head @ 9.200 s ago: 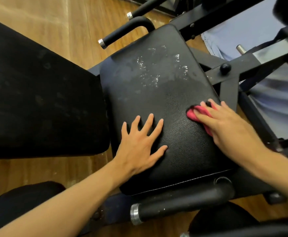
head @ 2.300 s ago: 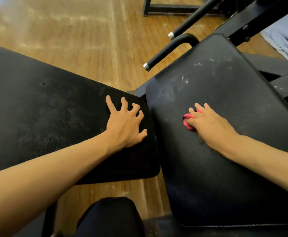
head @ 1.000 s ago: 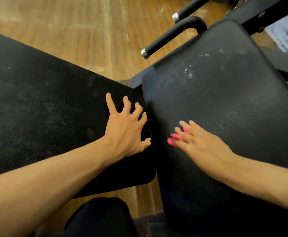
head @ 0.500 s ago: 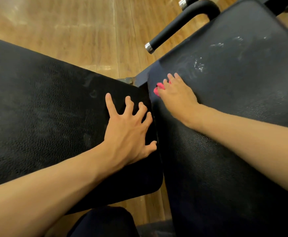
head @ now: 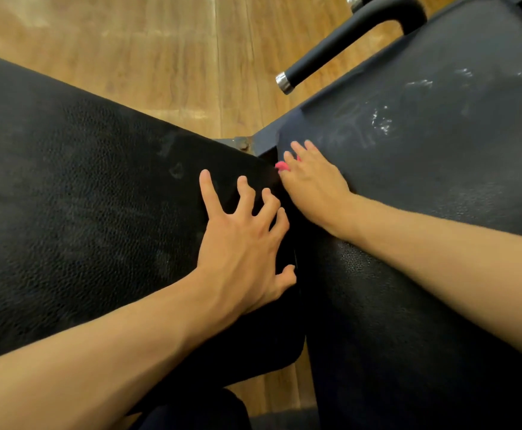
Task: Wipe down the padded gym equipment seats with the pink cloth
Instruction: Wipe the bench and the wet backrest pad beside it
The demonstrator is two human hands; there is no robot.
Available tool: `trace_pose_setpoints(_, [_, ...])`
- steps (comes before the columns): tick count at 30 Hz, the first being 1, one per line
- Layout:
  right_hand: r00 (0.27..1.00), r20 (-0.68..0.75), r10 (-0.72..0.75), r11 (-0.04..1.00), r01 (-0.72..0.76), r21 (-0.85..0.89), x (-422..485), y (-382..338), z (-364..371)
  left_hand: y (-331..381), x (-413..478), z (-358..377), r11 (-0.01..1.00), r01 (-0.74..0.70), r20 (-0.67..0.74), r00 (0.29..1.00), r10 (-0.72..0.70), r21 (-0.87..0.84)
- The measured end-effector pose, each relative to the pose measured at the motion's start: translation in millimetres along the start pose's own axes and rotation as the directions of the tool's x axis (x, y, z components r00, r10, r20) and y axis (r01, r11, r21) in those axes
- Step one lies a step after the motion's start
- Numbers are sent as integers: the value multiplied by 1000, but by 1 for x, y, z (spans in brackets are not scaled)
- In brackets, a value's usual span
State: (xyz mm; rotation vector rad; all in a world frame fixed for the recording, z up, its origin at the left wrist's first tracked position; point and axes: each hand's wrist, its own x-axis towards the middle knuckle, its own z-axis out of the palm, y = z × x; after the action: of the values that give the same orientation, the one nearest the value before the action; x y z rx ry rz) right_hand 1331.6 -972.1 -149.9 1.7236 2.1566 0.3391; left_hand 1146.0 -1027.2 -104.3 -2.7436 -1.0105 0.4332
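Head view: everything below is placed against the right-hand seat pad (head: 439, 187), the one being wiped.
Cloth: the pink cloth (head: 282, 166) sits at the pad's left edge, near its far corner; only a small bunched part shows from under the fingers.
Right hand: the right hand (head: 310, 181) lies flat on the cloth with fingers extended, pressing it to the pad rather than clenching it.
Left hand: the left hand (head: 244, 243) rests just left of the pad on the neighbouring pad (head: 82, 197), fingers spread and arched, holding nothing.
Residue: white streaks (head: 380, 119) remain on the pad beyond the cloth, toward its far side.
Surroundings: a black handle (head: 340, 48) with a metal end cap juts out past the pad's far-left corner; wooden floor (head: 160, 57) lies beyond.
Risk: the cloth is at the very edge, beside the gap between the pads, so a stroke further left could push it into the gap or off the pad.
Risk: with flat pressure only, the cloth may slip from under the fingers, and the streaks may be missed.
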Motion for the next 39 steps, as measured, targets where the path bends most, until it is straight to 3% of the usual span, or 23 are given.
trace_pose_setpoints(3, [998,-13,54,997,-54,54,30,8,1,0,0,0,1000,-4,0,1000,4,4])
trace_pose_setpoints(6, [1000,-7,3,998,-2,68,17,7,-5,0,0,0,1000,-4,-6,1000,4,4])
trace_pose_setpoints(10, [990,122,-70,981,47,189,-31,13,-24,-1,-1,-3,1000,2,0,1000,-2,7])
trace_pose_setpoints(15, [898,185,-400,895,339,291,-103,4,-44,0,-1,-5,1000,-6,27,1000,5,24])
trace_pose_setpoints(16, [891,130,-435,880,390,273,-114,-1,-41,0,0,-6,1000,-6,33,999,6,23])
trace_pose_setpoints(19, [942,-99,-320,914,334,228,-122,-8,-28,-1,0,-6,1000,-7,30,1000,7,12])
trace_pose_setpoints(24, [983,-97,-157,960,175,217,-64,-9,-13,0,1,-4,1000,-4,31,1000,4,3])
trace_pose_setpoints(27, [988,-48,-147,971,154,185,-48,-3,-7,0,1,-1,1000,-2,17,1000,2,2])
trace_pose_setpoints(31, [985,-131,-108,975,130,178,-50,-7,-2,0,3,0,1000,-4,13,1000,4,3])
trace_pose_setpoints(39, [999,-23,26,990,-22,141,-6,12,-18,1,1,-2,1000,0,0,1000,0,1])
